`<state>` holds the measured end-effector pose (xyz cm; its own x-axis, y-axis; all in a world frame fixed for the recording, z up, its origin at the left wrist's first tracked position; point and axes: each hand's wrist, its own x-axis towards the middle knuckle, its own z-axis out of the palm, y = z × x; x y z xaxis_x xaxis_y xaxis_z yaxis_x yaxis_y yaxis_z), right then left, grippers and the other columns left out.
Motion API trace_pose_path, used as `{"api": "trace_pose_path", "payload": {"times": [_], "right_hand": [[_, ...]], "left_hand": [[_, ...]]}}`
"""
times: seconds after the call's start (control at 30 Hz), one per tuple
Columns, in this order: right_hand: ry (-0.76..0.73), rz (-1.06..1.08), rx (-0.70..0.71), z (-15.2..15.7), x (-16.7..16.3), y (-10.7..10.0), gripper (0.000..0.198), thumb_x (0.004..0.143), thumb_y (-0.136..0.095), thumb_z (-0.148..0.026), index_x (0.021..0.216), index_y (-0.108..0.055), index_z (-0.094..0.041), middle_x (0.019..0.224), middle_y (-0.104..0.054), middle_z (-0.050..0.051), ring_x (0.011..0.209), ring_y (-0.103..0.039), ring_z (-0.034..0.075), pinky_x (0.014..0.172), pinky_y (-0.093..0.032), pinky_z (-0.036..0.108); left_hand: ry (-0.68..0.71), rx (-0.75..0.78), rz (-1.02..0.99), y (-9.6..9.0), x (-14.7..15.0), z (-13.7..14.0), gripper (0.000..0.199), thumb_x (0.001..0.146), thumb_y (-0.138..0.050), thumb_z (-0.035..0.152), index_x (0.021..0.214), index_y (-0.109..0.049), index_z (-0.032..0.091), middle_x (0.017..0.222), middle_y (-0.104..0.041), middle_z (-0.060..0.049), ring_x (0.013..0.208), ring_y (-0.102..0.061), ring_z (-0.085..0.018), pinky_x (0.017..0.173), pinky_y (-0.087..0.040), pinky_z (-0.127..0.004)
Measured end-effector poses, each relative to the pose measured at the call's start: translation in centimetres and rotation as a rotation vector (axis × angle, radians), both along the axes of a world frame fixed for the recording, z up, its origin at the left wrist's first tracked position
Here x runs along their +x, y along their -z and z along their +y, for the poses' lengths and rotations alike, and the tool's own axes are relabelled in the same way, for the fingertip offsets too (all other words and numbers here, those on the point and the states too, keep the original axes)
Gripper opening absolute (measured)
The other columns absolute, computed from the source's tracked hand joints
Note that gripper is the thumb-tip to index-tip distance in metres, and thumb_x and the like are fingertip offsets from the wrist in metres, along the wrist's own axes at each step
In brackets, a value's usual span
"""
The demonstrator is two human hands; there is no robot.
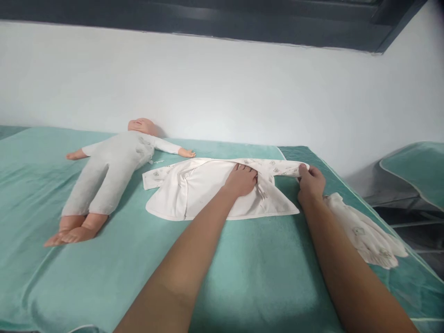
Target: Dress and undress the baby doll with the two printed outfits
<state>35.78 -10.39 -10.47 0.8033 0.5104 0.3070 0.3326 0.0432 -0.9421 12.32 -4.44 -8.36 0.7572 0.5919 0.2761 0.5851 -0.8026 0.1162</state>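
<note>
A white baby shirt (204, 189) with small printed motifs is spread on the green sheet, its front laid open and its sleeves stretched to both sides. My right hand (312, 184) pinches the cuff of the right-hand sleeve between thumb and fingers. Bent over the shirt by the base of that same sleeve is my left hand (242, 179), its fingers closed at the fabric and the fingertips partly hidden. To the left, a baby doll (118, 157) in a white suit lies on its back with arms out, one doll hand close to the shirt's upper edge.
Another white printed garment (360, 229) lies crumpled by the right edge, beyond my right forearm. The green sheet (256, 268) covers the bed. A white wall (215, 88) rises behind it. At the far right stands another green-covered surface (419, 171).
</note>
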Motion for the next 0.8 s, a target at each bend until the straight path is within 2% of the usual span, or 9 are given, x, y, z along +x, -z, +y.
{"api": "trace_pose_path", "payload": {"times": [0.1, 0.17, 0.33, 0.47, 0.57, 0.63, 0.7, 0.8], "right_hand": [[-0.065, 0.166, 0.105, 0.2, -0.1, 0.0, 0.036, 0.071, -0.063, -0.052, 0.088, -0.054, -0.022, 0.082, -0.059, -0.002, 0.071, -0.058, 0.013, 0.064, -0.05, 0.027], [-0.102, 0.202, 0.124, 0.3, 0.0, 0.1, 0.035, 0.07, -0.063, -0.048, 0.092, -0.054, -0.023, 0.085, -0.059, -0.002, 0.074, -0.06, 0.013, 0.068, -0.051, 0.027], [0.037, 0.061, 0.027, 0.4, 0.8, 0.5, 0.023, 0.069, -0.056, -0.028, 0.091, -0.053, -0.021, 0.086, -0.06, 0.001, 0.079, -0.062, 0.018, 0.078, -0.053, 0.037], [0.086, -0.082, -0.027, -0.5, 0.3, 0.4, 0.033, 0.063, -0.056, -0.016, 0.096, -0.055, -0.02, 0.102, -0.063, 0.005, 0.097, -0.063, 0.023, 0.095, -0.049, 0.045], [-0.011, -0.266, -0.056, -1.6, -1.4, -0.3, 0.036, 0.068, -0.058, -0.018, 0.104, -0.059, -0.02, 0.112, -0.064, 0.007, 0.107, -0.063, 0.025, 0.096, -0.05, 0.045], [-0.091, -0.42, -0.031, -2.5, -2.8, -1.1, 0.036, 0.075, -0.057, -0.022, 0.11, -0.061, -0.021, 0.119, -0.063, 0.009, 0.113, -0.061, 0.025, 0.097, -0.051, 0.045], [-0.164, -0.565, 0.012, -3.4, -4.5, -2.1, 0.035, 0.081, -0.054, -0.025, 0.115, -0.061, -0.023, 0.123, -0.062, 0.009, 0.118, -0.059, 0.025, 0.099, -0.049, 0.045], [-0.289, -0.695, 0.036, -4.2, -7.9, -3.6, 0.031, 0.087, -0.051, -0.028, 0.116, -0.061, -0.024, 0.122, -0.064, 0.008, 0.119, -0.058, 0.025, 0.103, -0.046, 0.047]], "left_hand": [[-0.033, 0.052, -0.02, 0.1, 0.3, 0.7, 0.045, 0.098, -0.035, 0.03, 0.132, -0.058, 0.012, 0.14, -0.057, -0.015, 0.134, -0.044, -0.031, 0.118, -0.022, -0.051], [-0.049, 0.046, -0.021, 0.0, 0.5, 1.2, 0.045, 0.097, -0.035, 0.028, 0.132, -0.058, 0.012, 0.14, -0.057, -0.015, 0.136, -0.042, -0.031, 0.119, -0.021, -0.051], [-0.044, -0.052, 0.023, -0.2, 0.6, 1.4, 0.043, 0.097, -0.034, 0.026, 0.127, -0.063, 0.012, 0.136, -0.061, -0.013, 0.135, -0.044, -0.029, 0.12, -0.021, -0.053], [-0.067, -0.081, 0.018, -0.2, -0.9, -1.2, 0.046, 0.101, -0.027, 0.028, 0.136, -0.055, 0.016, 0.149, -0.052, -0.01, 0.141, -0.039, -0.026, 0.119, -0.025, -0.053], [-0.048, -0.143, 0.022, -0.3, -4.2, -4.1, 0.048, 0.103, -0.025, 0.035, 0.142, -0.048, 0.021, 0.159, -0.039, -0.004, 0.148, -0.031, -0.024, 0.12, -0.025, -0.051], [-0.095, -0.118, -0.012, -0.7, -7.6, -5.5, 0.045, 0.101, -0.031, 0.034, 0.141, -0.05, 0.023, 0.159, -0.04, -0.003, 0.149, -0.03, -0.023, 0.122, -0.023, -0.049], [-0.219, -0.039, -0.086, -1.2, -11.8, -6.2, 0.043, 0.099, -0.036, 0.027, 0.139, -0.051, 0.021, 0.156, -0.044, -0.005, 0.148, -0.031, -0.024, 0.123, -0.022, -0.048], [-0.545, 0.066, -0.27, -1.9, -18.3, -6.3, 0.041, 0.097, -0.039, 0.024, 0.133, -0.056, 0.016, 0.145, -0.055, -0.01, 0.138, -0.043, -0.025, 0.119, -0.029, -0.044]]}}
